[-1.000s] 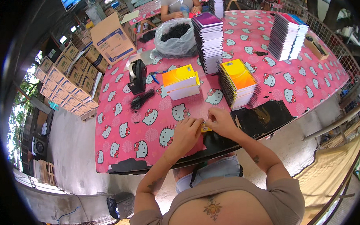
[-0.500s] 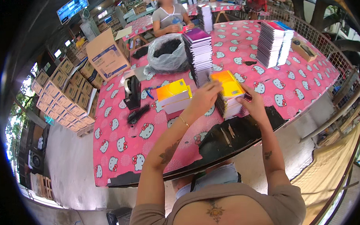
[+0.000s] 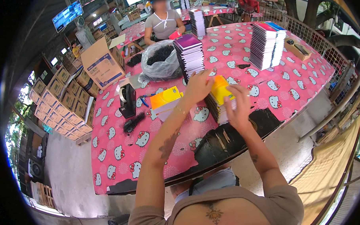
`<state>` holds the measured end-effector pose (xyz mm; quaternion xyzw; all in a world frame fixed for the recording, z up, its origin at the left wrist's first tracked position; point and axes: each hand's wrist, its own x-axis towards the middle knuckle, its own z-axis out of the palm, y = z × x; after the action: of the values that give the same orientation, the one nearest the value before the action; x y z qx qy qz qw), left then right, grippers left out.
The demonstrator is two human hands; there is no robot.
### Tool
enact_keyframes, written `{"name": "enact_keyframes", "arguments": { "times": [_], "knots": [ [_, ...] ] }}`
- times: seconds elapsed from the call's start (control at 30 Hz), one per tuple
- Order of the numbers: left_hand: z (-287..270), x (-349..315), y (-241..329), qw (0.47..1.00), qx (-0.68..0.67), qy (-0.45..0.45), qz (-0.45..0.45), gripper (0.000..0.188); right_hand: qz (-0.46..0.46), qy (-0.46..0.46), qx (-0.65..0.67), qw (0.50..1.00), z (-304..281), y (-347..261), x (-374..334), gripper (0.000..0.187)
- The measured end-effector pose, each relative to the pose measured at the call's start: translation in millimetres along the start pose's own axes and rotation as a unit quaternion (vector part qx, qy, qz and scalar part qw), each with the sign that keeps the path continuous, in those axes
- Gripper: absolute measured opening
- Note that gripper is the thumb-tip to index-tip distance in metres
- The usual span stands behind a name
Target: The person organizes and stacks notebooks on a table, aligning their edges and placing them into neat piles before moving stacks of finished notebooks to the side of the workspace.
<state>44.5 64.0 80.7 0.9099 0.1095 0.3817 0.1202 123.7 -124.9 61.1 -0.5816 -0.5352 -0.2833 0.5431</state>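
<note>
Head view: left hand (image 3: 199, 86) and right hand (image 3: 238, 106) flank the notebook stack (image 3: 219, 94); finger clamping cannot be told. Probably stiff, slick-covered; grip opposite edges.

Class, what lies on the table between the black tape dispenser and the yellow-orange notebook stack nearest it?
In the head view, a blue-handled tool lies between the tape dispenser and that notebook stack.

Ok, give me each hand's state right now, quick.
Left hand: fingers bent at the left of the right-hand yellow stack; grip cannot be told.
Right hand: open, fingers spread at that stack's right side.
</note>
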Motion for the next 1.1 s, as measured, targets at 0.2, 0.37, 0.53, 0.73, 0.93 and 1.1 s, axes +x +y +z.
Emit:
{"name": "enact_keyframes", "arguments": {
  "times": [0.2, 0.37, 0.53, 0.73, 0.93, 1.1],
  "knots": [
    [30.1, 28.7, -27.3, 0.979, 0.040, -0.172, -0.100, 0.033, -0.007, -0.066, -0.124, 0.990, 49.4, 14.1, -7.6, 0.018],
    [20.8, 8.3, -35.8, 0.991, 0.095, -0.084, -0.047, 0.036, 0.002, -0.059, -0.094, 0.994, 56.0, 9.2, -6.4, 0.013],
    [-38.7, -34.6, -43.4, 0.991, -0.035, 0.071, -0.105, 0.031, 0.054, -0.149, -0.074, 0.984, 41.9, 10.7, 3.1, 0.020],
    [-33.1, -88.8, 6.0, 0.962, -0.156, 0.129, -0.183, 0.036, -0.020, -0.208, 0.056, 0.976, 29.9, 61.8, 76.0, 0.043],
    [31.6, -96.7, 108.1, 0.981, 0.086, 0.091, 0.146, 0.034, 0.094, -0.550, 0.039, 0.829, 90.0, 90.9, 105.0, 0.062],
    [52.4, -90.0, 117.5, 0.980, -0.166, -0.043, -0.103, 0.027, 0.058, -0.559, -0.022, 0.827, 106.6, 92.4, 98.0, 0.063]
  ]
}}
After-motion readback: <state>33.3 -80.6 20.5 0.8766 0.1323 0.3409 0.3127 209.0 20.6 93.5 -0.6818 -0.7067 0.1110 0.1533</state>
